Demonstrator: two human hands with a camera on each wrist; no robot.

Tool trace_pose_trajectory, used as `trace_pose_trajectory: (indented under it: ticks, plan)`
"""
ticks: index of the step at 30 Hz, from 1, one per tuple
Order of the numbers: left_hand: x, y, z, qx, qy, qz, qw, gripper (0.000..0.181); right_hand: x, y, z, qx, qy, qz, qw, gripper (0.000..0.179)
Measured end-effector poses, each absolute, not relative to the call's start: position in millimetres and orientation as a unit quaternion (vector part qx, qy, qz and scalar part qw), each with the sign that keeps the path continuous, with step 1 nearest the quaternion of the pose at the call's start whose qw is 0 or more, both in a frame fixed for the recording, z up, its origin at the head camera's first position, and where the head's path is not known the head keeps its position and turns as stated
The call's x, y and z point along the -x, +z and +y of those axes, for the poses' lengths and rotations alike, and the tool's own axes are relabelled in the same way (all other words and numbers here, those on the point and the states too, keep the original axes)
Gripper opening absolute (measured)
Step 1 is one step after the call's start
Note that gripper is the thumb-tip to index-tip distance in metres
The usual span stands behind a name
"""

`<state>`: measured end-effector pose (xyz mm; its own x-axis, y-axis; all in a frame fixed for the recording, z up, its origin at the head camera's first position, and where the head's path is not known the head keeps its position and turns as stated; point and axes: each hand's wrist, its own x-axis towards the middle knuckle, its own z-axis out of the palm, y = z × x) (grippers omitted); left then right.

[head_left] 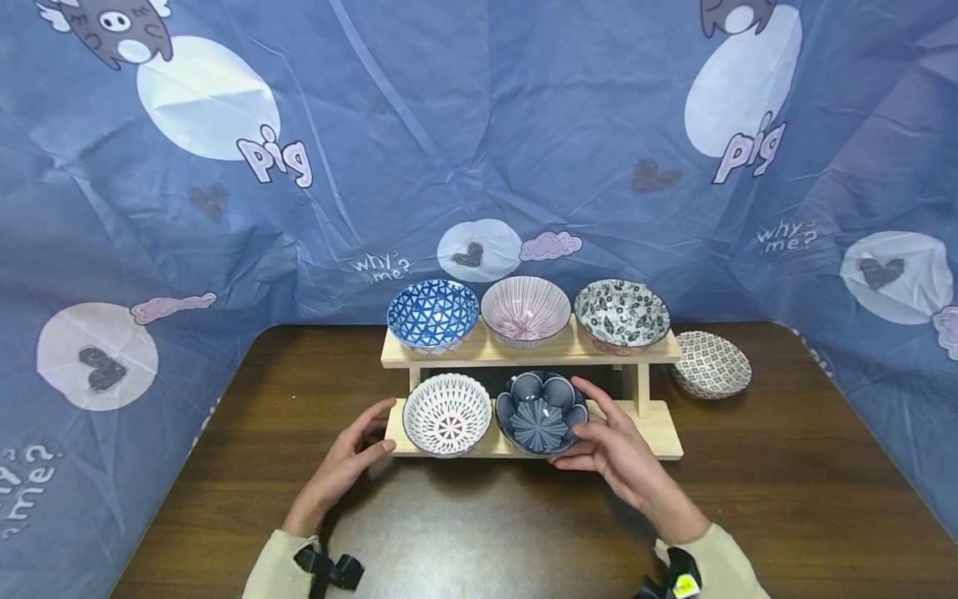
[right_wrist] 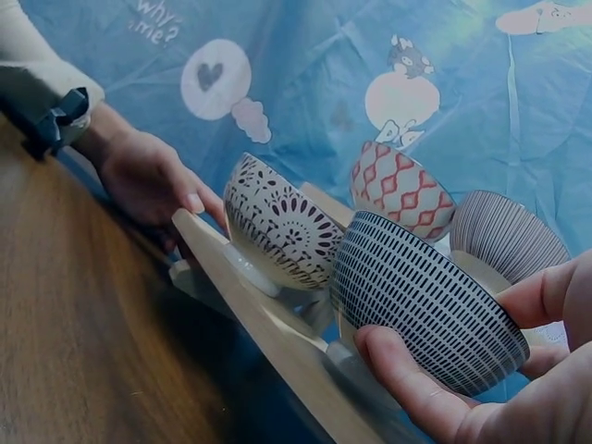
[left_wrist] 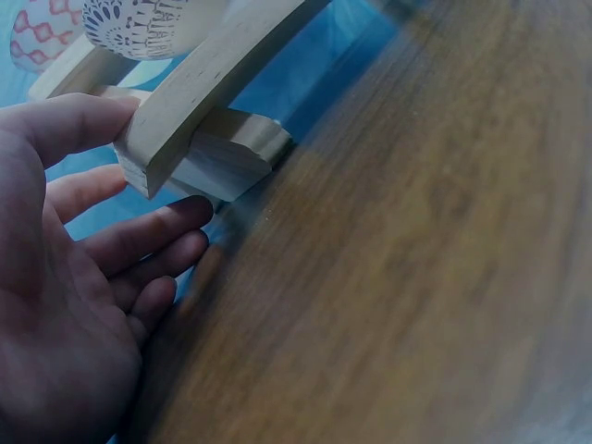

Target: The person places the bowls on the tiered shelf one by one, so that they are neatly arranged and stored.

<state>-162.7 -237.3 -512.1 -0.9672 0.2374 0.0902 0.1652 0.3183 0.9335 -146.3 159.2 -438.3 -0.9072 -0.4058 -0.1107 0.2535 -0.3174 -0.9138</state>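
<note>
My right hand (head_left: 617, 453) grips a dark blue bowl (head_left: 539, 424) by its right side, thumb at the front and a finger reaching to the back rim. This bowl is over the lower board of a two-tier wooden stand (head_left: 666, 428). In the right wrist view the bowl's outside (right_wrist: 425, 301) shows rows of dark dashes. My left hand (head_left: 348, 457) holds the left end of the lower board between thumb and index finger, the other fingers (left_wrist: 153, 231) loose beside it. A white bowl with a red centre (head_left: 449, 416) sits on that board, left of the blue one.
Along the upper board stand a blue-and-white triangle-patterned bowl (head_left: 432, 314), a pink-striped bowl (head_left: 526, 309) and a leaf-patterned bowl (head_left: 623, 314). A brown-patterned bowl (head_left: 711, 364) lies on the table (head_left: 479, 532) right of the stand. A blue printed cloth (head_left: 479, 166) hangs behind.
</note>
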Motion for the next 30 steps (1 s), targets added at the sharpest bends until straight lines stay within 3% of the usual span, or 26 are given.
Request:
trace_pose_trajectory:
  ticks: [30]
  plan:
    - [161.6,-510.5,-236.6,-0.114,0.565,0.817,0.041,0.059,152.7,-447.9,158.7,0.067,-0.796,0.556,0.229,0.072]
